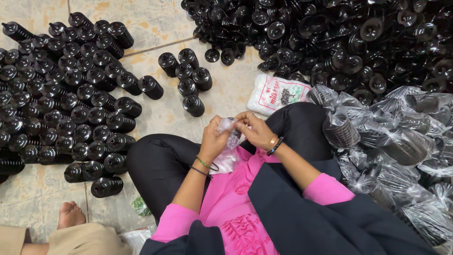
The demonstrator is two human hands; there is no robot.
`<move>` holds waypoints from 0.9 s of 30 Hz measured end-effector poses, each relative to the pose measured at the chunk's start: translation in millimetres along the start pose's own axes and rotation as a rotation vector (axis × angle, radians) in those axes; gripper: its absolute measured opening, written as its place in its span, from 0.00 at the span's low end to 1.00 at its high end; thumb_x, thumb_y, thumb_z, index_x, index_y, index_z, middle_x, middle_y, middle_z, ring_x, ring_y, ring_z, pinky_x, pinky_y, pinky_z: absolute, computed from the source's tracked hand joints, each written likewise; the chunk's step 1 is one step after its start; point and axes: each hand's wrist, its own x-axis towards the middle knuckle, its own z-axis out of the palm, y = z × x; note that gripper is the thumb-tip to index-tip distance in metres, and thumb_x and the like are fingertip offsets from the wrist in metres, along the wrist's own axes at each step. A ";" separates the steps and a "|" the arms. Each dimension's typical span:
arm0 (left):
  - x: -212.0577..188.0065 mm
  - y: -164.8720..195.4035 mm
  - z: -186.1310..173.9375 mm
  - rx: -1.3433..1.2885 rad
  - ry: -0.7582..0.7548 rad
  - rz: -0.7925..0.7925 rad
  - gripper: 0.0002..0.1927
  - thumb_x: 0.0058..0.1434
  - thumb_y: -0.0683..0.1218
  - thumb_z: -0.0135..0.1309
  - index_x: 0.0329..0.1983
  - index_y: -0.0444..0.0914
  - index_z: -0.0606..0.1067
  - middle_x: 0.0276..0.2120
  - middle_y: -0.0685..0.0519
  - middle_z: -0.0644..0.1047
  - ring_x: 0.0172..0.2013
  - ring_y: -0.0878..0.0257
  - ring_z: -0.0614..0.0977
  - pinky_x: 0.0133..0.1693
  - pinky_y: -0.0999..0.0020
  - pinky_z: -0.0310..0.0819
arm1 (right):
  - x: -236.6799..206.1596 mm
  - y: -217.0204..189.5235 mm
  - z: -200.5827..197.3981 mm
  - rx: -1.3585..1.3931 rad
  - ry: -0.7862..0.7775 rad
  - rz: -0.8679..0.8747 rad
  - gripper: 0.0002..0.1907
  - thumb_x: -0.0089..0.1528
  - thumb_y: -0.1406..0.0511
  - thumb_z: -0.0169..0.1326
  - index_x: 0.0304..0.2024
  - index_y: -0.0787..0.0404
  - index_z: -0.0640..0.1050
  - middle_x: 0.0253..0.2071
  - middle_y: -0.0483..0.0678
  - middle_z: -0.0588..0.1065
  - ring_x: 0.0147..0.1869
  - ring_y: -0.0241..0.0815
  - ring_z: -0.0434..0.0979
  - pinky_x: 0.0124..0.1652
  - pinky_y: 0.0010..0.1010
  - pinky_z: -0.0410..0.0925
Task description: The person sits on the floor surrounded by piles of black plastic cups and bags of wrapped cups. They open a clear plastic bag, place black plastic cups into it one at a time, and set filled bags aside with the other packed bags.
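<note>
Fingers half hidden behind crumpled clear plastic bag (230,133), its contents hard to make out; pinched between left hand (213,140) and right hand (257,131), above the lap, both gripping it.

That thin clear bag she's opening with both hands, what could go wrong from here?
The clear plastic bag is pinched between the left hand and right hand; pulled unevenly, the thin film might tear. The black ribbed parts lying on their sides could roll if knocked. Another person's bare foot is close to the nearest ones and might scatter them.
</note>
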 end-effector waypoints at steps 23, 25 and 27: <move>-8.1 1.5 0.6 0.423 0.039 0.379 0.15 0.51 0.34 0.59 0.42 0.38 0.77 0.38 0.46 0.82 0.38 0.55 0.84 0.41 0.64 0.75 | 0.5 5.1 3.8 -0.110 0.072 0.080 0.04 0.62 0.70 0.55 0.37 0.66 0.76 0.32 0.51 0.78 0.35 0.42 0.78 0.38 0.32 0.72; -8.3 -0.6 4.1 0.399 0.047 0.259 0.13 0.53 0.35 0.60 0.42 0.36 0.77 0.35 0.46 0.81 0.37 0.55 0.85 0.39 0.64 0.75 | 1.0 7.7 0.2 -0.187 0.069 0.012 0.04 0.62 0.70 0.56 0.37 0.67 0.76 0.33 0.51 0.78 0.36 0.42 0.79 0.39 0.32 0.72; -4.0 -8.4 3.4 0.150 0.013 0.052 0.09 0.57 0.36 0.61 0.41 0.35 0.77 0.34 0.49 0.80 0.36 0.59 0.83 0.38 0.65 0.75 | 1.9 1.1 -3.4 -0.297 0.052 -0.170 0.06 0.60 0.69 0.58 0.37 0.67 0.77 0.34 0.51 0.78 0.37 0.44 0.80 0.41 0.32 0.72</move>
